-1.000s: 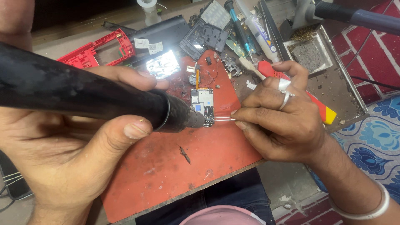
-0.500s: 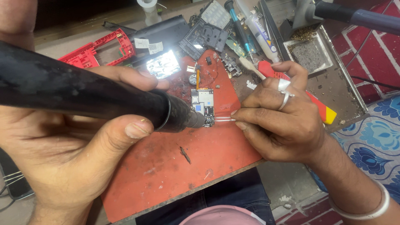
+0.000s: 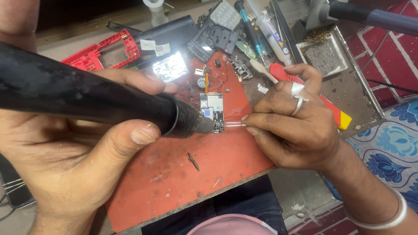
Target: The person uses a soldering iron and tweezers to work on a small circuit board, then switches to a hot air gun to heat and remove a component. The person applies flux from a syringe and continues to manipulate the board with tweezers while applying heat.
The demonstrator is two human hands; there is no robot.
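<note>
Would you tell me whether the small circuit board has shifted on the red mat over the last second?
No. The circuit board sits at the same spot on the red mat, below the bright lit panel.

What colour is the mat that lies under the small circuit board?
The mat is red-orange, stained dark in places; the head view shows it.

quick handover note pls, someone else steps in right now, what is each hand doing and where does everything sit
Left hand: wrapped around the black hot-air tool, nozzle right at the lower edge of the small circuit board.
Right hand: pinching metal tweezers, tips at the board's lower right edge.
The board lies on the red work mat. Behind it: a red phone frame, dark phone housing parts, a metal tray.
Done: board is out of its housing, both tools on it.
Left: the piece at the tweezer tips is too small to tell whether it has come free.
</note>
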